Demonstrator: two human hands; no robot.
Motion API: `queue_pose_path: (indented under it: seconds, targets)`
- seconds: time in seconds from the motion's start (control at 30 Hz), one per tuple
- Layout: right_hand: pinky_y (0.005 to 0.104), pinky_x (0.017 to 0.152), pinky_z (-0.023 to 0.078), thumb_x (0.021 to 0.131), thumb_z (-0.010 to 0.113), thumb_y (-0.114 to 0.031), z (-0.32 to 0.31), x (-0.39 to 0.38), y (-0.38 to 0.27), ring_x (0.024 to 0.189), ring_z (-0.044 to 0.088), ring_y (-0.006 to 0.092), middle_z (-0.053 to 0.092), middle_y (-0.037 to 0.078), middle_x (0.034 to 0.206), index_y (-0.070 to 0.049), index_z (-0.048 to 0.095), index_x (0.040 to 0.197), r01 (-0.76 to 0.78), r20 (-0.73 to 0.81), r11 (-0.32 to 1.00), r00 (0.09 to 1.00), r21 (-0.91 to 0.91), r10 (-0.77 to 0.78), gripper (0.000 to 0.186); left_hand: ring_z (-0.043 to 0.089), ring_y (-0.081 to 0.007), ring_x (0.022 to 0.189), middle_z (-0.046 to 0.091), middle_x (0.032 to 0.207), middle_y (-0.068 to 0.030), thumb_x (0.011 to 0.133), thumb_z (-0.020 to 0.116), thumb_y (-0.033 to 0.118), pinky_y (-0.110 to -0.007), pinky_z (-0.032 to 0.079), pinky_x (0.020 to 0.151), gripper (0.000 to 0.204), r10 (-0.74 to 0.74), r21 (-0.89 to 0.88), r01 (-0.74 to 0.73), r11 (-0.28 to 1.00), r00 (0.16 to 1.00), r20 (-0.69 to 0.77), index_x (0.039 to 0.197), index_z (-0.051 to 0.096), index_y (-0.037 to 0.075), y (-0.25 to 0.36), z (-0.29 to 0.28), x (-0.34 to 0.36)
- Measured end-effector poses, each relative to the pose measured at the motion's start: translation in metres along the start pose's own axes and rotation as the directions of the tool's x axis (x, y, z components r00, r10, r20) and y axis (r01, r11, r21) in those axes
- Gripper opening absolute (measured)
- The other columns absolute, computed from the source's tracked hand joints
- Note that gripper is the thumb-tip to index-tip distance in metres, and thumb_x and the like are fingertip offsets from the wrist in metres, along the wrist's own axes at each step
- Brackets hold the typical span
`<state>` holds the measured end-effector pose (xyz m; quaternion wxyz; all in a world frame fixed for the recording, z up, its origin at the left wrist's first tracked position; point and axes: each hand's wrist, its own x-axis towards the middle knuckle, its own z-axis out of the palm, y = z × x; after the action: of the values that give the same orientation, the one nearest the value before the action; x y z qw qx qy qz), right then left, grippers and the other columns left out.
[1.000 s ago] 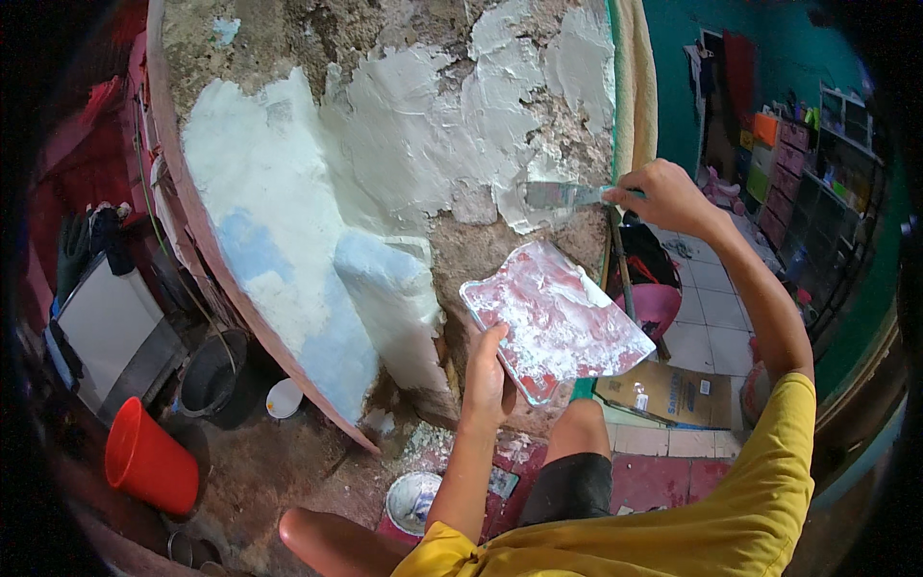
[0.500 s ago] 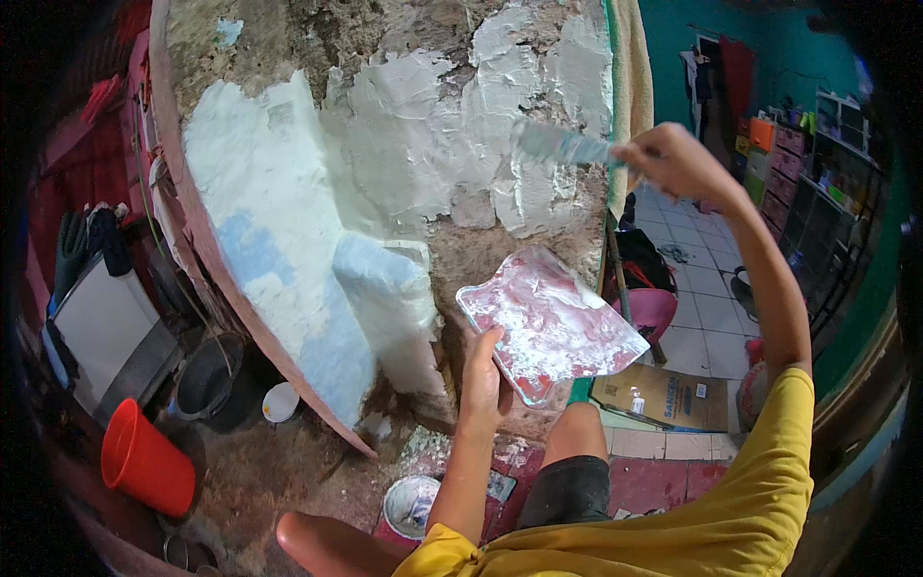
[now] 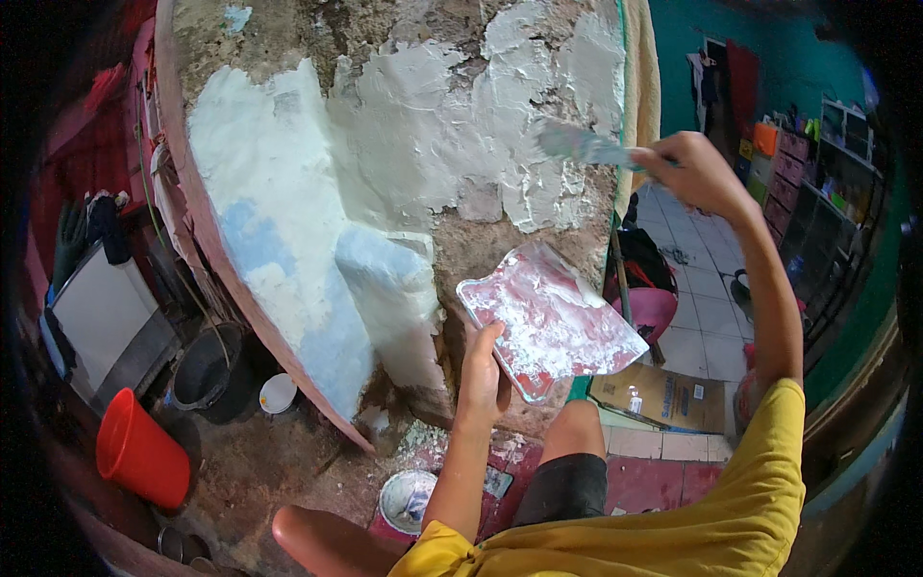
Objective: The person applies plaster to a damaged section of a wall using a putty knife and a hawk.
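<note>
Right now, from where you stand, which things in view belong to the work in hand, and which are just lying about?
In the work:
- scraper, in the right hand
- white-smeared red board, in the left hand
- patchily coated wall
- smeared white tub, probably

Apparently lying about:
- red bucket
- black bucket
- brown cardboard

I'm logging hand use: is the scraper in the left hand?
No, the right hand grips the scraper, while the left hand holds the smeared red board.
</note>
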<state>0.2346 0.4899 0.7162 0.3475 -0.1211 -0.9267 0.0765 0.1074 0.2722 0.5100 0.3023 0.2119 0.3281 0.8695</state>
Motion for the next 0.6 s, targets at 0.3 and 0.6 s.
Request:
queue_pose_path:
  seconds: [0.3, 0.6]
  targets:
    - [0.0333, 0.042, 0.042, 0.088, 0.056, -0.032, -0.016, -0.016, 0.027, 0.040, 0.054, 0.0194, 0.053, 0.013, 0.050, 0.004, 0.067, 0.074, -0.148, 0.021, 0.988, 0.989, -0.043, 0.149, 0.040, 0.058, -0.0221, 0.098, 0.055, 0.110, -0.0088, 0.084, 0.048, 0.018, -0.037, 0.050, 0.083, 0.042, 0.093, 0.008, -0.093, 0.996, 0.996, 0.012, 0.125, 0.041, 0.009, -0.001, -0.001, 0.001]
    - [0.0390, 0.055, 0.044, 0.087, 0.057, -0.037, 0.009, 0.030, 0.015, 0.050, 0.053, 0.0312, 0.052, 0.020, 0.055, 0.005, 0.063, 0.075, 0.114, -0.093, 0.983, 0.987, -0.141, -0.128, 0.045, 0.059, -0.0223, 0.096, 0.056, 0.108, -0.0096, 0.084, 0.050, 0.019, -0.037, 0.050, 0.082, 0.041, 0.061, 0.010, -0.061, 0.998, 0.998, 0.027, 0.122, 0.042, 0.006, -0.004, -0.003, 0.004]
